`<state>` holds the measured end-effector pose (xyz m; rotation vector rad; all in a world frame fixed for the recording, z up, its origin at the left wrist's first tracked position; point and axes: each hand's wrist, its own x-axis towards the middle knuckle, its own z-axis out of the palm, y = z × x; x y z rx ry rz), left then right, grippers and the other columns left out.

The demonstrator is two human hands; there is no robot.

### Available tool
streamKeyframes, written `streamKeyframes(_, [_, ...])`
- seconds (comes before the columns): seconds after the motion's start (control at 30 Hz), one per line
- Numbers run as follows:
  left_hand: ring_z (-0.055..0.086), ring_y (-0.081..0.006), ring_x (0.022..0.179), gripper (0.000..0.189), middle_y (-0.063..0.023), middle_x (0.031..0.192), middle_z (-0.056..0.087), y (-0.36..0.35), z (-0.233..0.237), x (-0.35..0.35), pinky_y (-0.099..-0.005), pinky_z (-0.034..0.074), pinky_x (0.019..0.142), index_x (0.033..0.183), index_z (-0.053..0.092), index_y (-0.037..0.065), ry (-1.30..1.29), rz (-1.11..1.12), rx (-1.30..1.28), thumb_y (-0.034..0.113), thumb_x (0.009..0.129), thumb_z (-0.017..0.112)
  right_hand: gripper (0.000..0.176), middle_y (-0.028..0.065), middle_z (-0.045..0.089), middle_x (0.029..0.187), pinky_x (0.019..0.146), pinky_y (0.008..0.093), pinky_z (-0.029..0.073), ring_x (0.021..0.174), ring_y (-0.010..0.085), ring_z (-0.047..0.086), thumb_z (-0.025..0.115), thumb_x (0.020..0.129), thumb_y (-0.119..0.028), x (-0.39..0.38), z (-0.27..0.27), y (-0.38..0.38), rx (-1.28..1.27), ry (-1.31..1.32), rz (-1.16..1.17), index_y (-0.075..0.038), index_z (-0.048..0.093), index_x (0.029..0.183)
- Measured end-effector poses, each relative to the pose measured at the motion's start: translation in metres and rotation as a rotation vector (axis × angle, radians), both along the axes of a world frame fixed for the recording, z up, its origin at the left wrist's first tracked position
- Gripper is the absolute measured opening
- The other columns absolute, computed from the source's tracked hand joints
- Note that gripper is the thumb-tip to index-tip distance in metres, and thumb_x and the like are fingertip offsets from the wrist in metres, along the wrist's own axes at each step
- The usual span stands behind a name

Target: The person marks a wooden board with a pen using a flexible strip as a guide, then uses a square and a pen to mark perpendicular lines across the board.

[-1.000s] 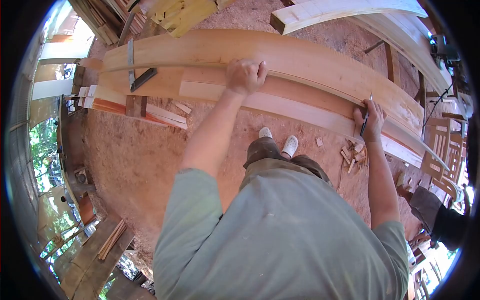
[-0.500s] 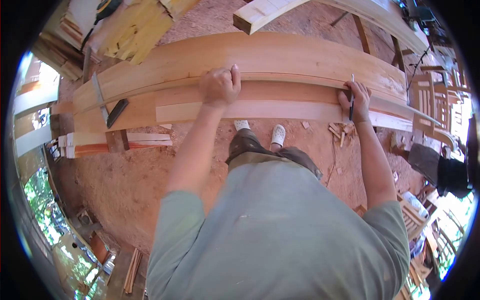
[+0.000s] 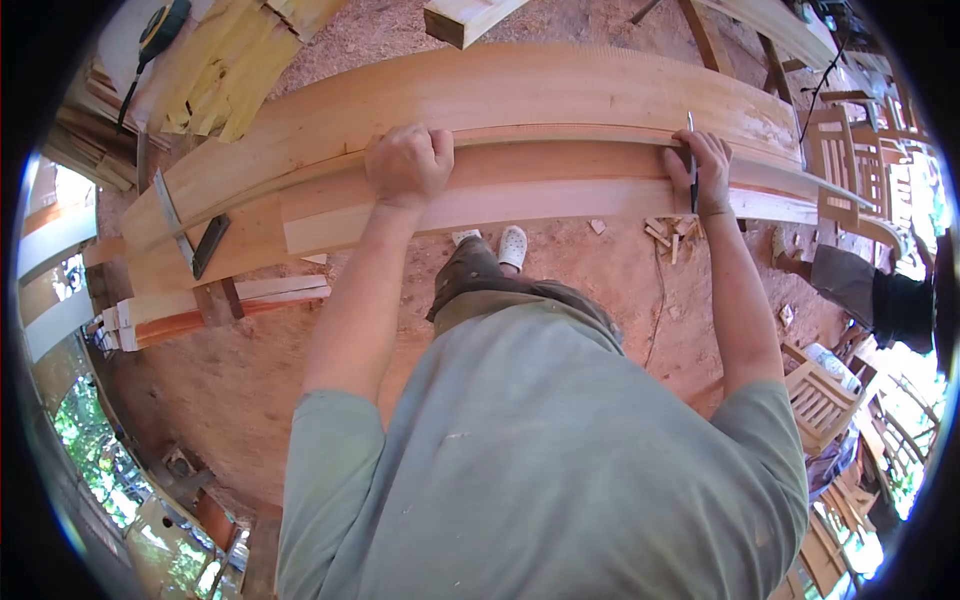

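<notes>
My left hand (image 3: 410,165) is closed around the edge of a long thin wooden strip (image 3: 520,134) lying along a wide board (image 3: 500,85). Farther right, my right hand (image 3: 708,170) pinches the same strip and also holds a dark pencil or pen (image 3: 693,170), its tip end pointing up. A pale narrow strip (image 3: 480,205) runs along the near edge of the boards. On the left end of the boards rests a try square (image 3: 210,245) with a metal blade and dark handle.
A tape measure (image 3: 163,28) lies at the upper left near rough yellow planks (image 3: 240,65). A squared beam (image 3: 465,20) juts in at the top. Wooden chairs (image 3: 835,160) and another person's leg (image 3: 842,285) are at the right. Offcuts (image 3: 672,240) lie on the ground.
The view has shifted, so boards and square appear farther left and tilted. Both hands keep their hold on the strip; my feet appear slightly higher in the view.
</notes>
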<state>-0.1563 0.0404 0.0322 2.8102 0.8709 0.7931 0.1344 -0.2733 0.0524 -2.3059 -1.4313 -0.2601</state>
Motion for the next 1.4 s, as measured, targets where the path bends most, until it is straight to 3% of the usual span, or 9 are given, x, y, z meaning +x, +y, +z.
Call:
streamKeyframes(0.3, [0.064, -0.0341, 0.056, 0.030, -0.0159, 0.061, 0.065, 0.002, 0.001, -0.001, -0.0448, 0.052, 0.058, 0.055, 0.060, 0.009, -0.008, 0.005, 0.003, 0.022, 0.082, 0.060, 0.017, 0.0076, 0.072, 0.090, 0.091, 0.0388, 0.043, 0.090, 0.0277, 0.065, 0.074, 0.085, -0.019, -0.003, -0.005, -0.002, 0.222, -0.045, -0.085, -0.008, 0.072, 0.098])
streamKeyframes(0.43, [0.063, -0.0398, 0.057, 0.033, -0.0175, 0.062, 0.064, 0.000, 0.002, -0.002, -0.0498, 0.052, 0.057, 0.057, 0.058, 0.008, -0.008, 0.017, -0.024, 0.023, 0.086, 0.057, 0.020, 0.0071, 0.071, 0.089, 0.092, 0.0349, 0.045, 0.089, 0.0202, 0.063, 0.070, 0.092, -0.019, -0.040, -0.001, 0.003, 0.561, 0.370, -0.235, -0.003, 0.071, 0.103])
streamKeyframes(0.5, [0.062, -0.0399, 0.056, 0.033, -0.0175, 0.062, 0.064, 0.002, 0.000, -0.003, -0.0502, 0.052, 0.057, 0.057, 0.058, 0.008, 0.035, 0.034, -0.012, 0.023, 0.086, 0.057, 0.026, 0.0101, 0.069, 0.103, 0.087, 0.0324, 0.049, 0.097, 0.0183, 0.063, 0.057, 0.097, -0.010, -0.081, 0.018, 0.031, 0.855, 0.867, -0.065, 0.003, 0.064, 0.118])
streamKeyframes(0.57, [0.061, -0.0377, 0.053, 0.032, -0.0162, 0.060, 0.063, 0.002, 0.000, -0.002, -0.0478, 0.051, 0.056, 0.055, 0.058, 0.009, 0.021, 0.033, 0.009, 0.022, 0.084, 0.058, 0.028, 0.0111, 0.067, 0.109, 0.087, 0.0309, 0.049, 0.099, 0.0185, 0.063, 0.054, 0.095, -0.004, -0.105, 0.012, 0.042, 0.771, 1.080, 0.011, 0.004, 0.060, 0.121])
streamKeyframes(0.67, [0.060, -0.0357, 0.050, 0.031, -0.0151, 0.057, 0.062, 0.001, 0.003, -0.002, -0.0460, 0.051, 0.055, 0.053, 0.057, 0.009, 0.001, 0.023, 0.030, 0.021, 0.082, 0.060, 0.015, 0.0076, 0.069, 0.086, 0.078, 0.0309, 0.053, 0.083, 0.0162, 0.065, 0.065, 0.089, -0.007, -0.126, 0.014, 0.064, 0.485, 0.890, 0.107, 0.000, 0.067, 0.102])
streamKeyframes(0.77, [0.060, -0.0363, 0.050, 0.032, -0.0154, 0.057, 0.062, 0.002, 0.002, -0.003, -0.0471, 0.051, 0.053, 0.053, 0.057, 0.009, -0.002, 0.024, 0.010, 0.021, 0.082, 0.059, 0.013, 0.0068, 0.068, 0.087, 0.077, 0.0283, 0.051, 0.082, 0.0136, 0.062, 0.066, 0.087, -0.004, -0.127, 0.017, 0.079, 0.255, 0.818, 0.157, 0.001, 0.066, 0.099])
streamKeyframes(0.93, [0.060, -0.0372, 0.050, 0.032, -0.0155, 0.057, 0.062, 0.005, 0.000, -0.004, -0.0481, 0.050, 0.051, 0.053, 0.056, 0.008, 0.006, 0.022, 0.004, 0.021, 0.082, 0.059, 0.010, 0.0055, 0.063, 0.073, 0.062, 0.0265, 0.049, 0.066, 0.0101, 0.057, 0.069, 0.084, -0.006, -0.123, 0.013, 0.091, 0.248, 0.728, 0.135, -0.001, 0.067, 0.092])
streamKeyframes(1.03, [0.060, -0.0376, 0.050, 0.033, -0.0157, 0.058, 0.062, 0.004, 0.001, -0.004, -0.0479, 0.050, 0.050, 0.053, 0.056, 0.008, 0.006, 0.034, -0.016, 0.022, 0.083, 0.059, 0.012, 0.0155, 0.066, 0.074, 0.063, 0.0344, 0.053, 0.066, 0.0265, 0.067, 0.072, 0.081, -0.009, -0.125, 0.009, 0.093, 0.247, 0.723, 0.102, -0.001, 0.066, 0.089])
streamKeyframes(1.4, [0.063, -0.0393, 0.059, 0.033, -0.0168, 0.065, 0.064, 0.004, 0.005, -0.007, -0.0493, 0.050, 0.056, 0.061, 0.060, 0.008, 0.088, 0.069, -0.068, 0.026, 0.088, 0.054, 0.011, 0.0152, 0.067, 0.075, 0.064, 0.0362, 0.054, 0.069, 0.0294, 0.068, 0.072, 0.082, -0.010, -0.126, 0.012, 0.095, 0.235, 0.654, 0.090, -0.003, 0.066, 0.089])
